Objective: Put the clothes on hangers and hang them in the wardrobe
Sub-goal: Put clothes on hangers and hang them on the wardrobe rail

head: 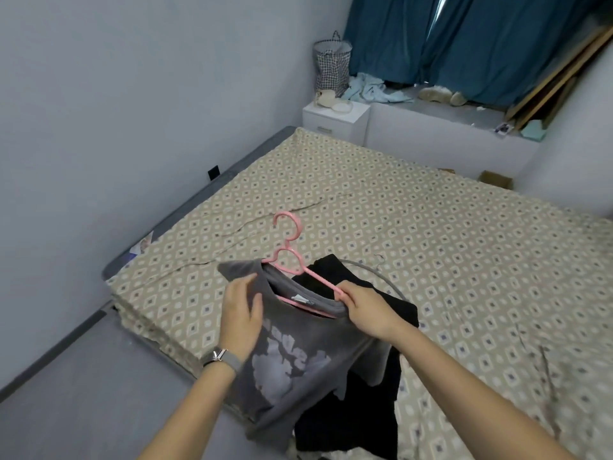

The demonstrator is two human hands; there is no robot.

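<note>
Now | left hand (240,310) grip clenched on grey T-shirt (292,363) shoulder | right hand (366,310) grip pinching pink hanger (292,257) arm

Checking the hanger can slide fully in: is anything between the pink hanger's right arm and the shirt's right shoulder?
Nothing visible blocks it. The right hand pinches the pink hanger arm at the grey T-shirt collar; the left hand holds the other shoulder.

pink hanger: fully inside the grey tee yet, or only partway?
Partway. The pink hanger has its left arm under the grey tee shoulder; its right arm lies bare outside the collar, pinched by the right hand. Left hand grips the fabric.
</note>
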